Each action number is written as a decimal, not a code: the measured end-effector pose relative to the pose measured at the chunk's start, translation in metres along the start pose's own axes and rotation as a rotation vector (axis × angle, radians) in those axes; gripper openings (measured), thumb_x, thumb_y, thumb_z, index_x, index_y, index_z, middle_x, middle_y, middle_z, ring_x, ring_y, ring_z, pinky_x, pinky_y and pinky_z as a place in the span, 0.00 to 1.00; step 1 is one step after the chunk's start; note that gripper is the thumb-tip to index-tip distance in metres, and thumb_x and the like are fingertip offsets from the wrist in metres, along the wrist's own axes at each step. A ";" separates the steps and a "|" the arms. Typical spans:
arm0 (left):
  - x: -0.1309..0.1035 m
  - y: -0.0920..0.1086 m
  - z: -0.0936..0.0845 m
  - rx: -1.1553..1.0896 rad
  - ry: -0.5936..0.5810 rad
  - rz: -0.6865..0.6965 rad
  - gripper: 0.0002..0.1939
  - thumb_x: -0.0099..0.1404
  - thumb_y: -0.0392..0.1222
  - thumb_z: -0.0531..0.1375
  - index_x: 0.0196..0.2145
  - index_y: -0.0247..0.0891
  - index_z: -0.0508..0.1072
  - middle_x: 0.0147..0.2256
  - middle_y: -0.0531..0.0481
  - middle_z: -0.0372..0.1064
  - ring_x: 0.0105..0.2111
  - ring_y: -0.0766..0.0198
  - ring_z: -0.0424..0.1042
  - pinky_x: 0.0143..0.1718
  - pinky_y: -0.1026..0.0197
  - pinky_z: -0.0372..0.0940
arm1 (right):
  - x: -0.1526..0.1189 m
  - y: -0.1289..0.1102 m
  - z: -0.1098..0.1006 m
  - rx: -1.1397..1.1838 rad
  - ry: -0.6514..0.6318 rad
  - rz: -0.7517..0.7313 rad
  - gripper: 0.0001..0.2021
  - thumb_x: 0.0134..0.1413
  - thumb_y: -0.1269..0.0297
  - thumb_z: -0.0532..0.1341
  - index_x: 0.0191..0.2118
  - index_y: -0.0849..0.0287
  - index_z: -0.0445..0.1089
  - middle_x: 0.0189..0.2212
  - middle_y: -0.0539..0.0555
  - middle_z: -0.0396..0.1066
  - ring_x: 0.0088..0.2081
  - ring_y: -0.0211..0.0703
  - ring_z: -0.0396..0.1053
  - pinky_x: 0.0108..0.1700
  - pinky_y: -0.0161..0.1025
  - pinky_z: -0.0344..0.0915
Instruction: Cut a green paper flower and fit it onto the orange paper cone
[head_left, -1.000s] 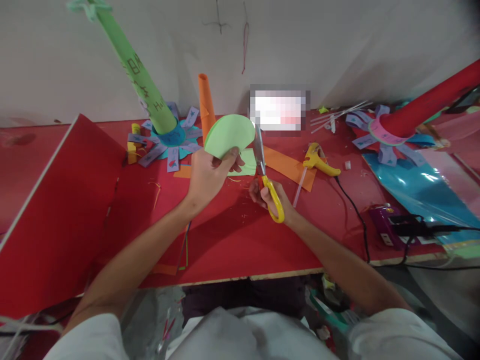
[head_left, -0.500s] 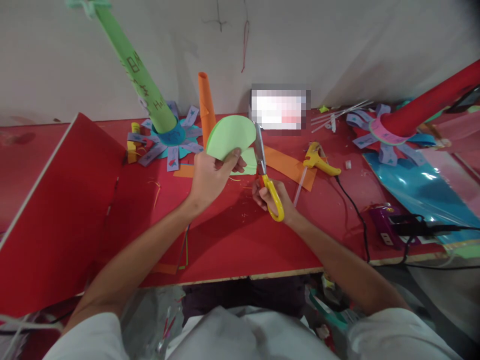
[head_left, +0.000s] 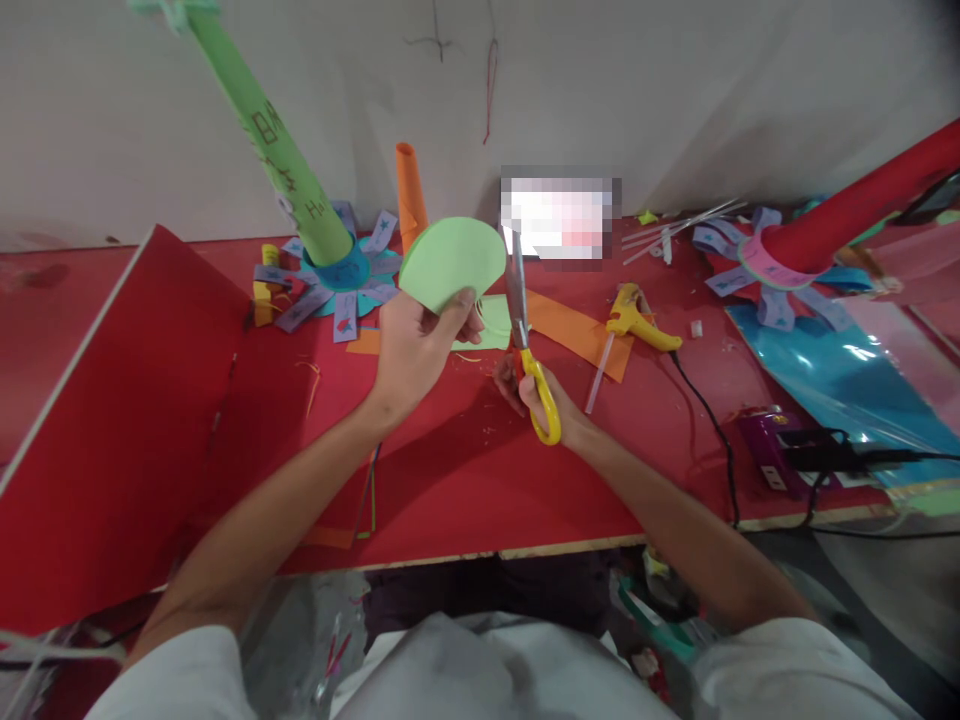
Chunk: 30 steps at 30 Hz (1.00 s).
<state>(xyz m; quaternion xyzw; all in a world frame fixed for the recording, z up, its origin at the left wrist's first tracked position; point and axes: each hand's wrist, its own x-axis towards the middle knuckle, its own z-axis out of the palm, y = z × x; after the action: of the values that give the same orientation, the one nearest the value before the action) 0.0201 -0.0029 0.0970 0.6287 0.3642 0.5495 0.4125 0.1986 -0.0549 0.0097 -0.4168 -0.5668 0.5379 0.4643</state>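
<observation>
My left hand (head_left: 427, 345) pinches a light green paper piece (head_left: 456, 262) with a rounded upper edge, thumb on its near face. In my right hand (head_left: 544, 395) is a pair of scissors (head_left: 541, 400) with yellow handles, its blades pointing up just right of the paper's edge. Whether the blades are a little apart cannot be made out. On the table behind lies another light green paper sheet (head_left: 496, 322), partly covered by my left hand. An orange paper strip (head_left: 566, 325) rests to the right of the blades.
The red table (head_left: 450, 480) holds a yellow glue gun (head_left: 637, 318) with a black cord, clear glue sticks (head_left: 690, 228) and a purple box (head_left: 769, 455). A green paper tube (head_left: 281, 150), an orange cone (head_left: 410, 195) and a red tube (head_left: 862, 205) stand about. A red board (head_left: 112, 430) leans left.
The green paper has moved slightly left and up with my left hand. The scissors have shifted slightly left, and their blades remain beside the paper's right edge.
</observation>
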 end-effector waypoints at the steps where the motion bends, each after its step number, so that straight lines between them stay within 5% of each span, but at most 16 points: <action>1: 0.000 -0.001 0.000 0.003 0.004 0.004 0.20 0.71 0.52 0.66 0.26 0.36 0.76 0.23 0.50 0.76 0.21 0.70 0.74 0.26 0.68 0.72 | 0.000 0.001 0.000 -0.001 -0.014 -0.003 0.41 0.47 0.16 0.58 0.36 0.55 0.64 0.25 0.46 0.60 0.24 0.34 0.54 0.22 0.37 0.49; 11: 0.001 -0.010 -0.003 0.048 0.000 0.033 0.19 0.72 0.51 0.66 0.26 0.38 0.77 0.23 0.50 0.77 0.20 0.68 0.75 0.25 0.67 0.73 | -0.004 0.000 -0.003 0.001 0.012 0.023 0.42 0.47 0.17 0.59 0.41 0.58 0.68 0.25 0.46 0.60 0.25 0.33 0.55 0.22 0.36 0.50; 23: -0.006 -0.006 0.004 0.035 -0.037 -0.015 0.23 0.71 0.59 0.66 0.28 0.37 0.78 0.25 0.47 0.79 0.24 0.64 0.79 0.29 0.63 0.78 | -0.004 -0.004 -0.001 0.051 0.030 0.024 0.40 0.47 0.18 0.61 0.36 0.57 0.66 0.22 0.43 0.55 0.21 0.31 0.50 0.21 0.36 0.46; 30: -0.004 -0.008 0.002 0.017 -0.018 -0.005 0.21 0.72 0.55 0.66 0.27 0.38 0.77 0.24 0.49 0.77 0.21 0.67 0.75 0.25 0.65 0.75 | -0.004 0.000 -0.002 0.066 0.073 0.044 0.40 0.42 0.18 0.63 0.34 0.55 0.64 0.26 0.45 0.56 0.25 0.33 0.52 0.22 0.35 0.49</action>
<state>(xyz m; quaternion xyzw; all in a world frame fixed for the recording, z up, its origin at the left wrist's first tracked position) 0.0218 -0.0041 0.0877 0.6363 0.3666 0.5397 0.4117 0.2014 -0.0582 0.0089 -0.4330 -0.5220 0.5511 0.4862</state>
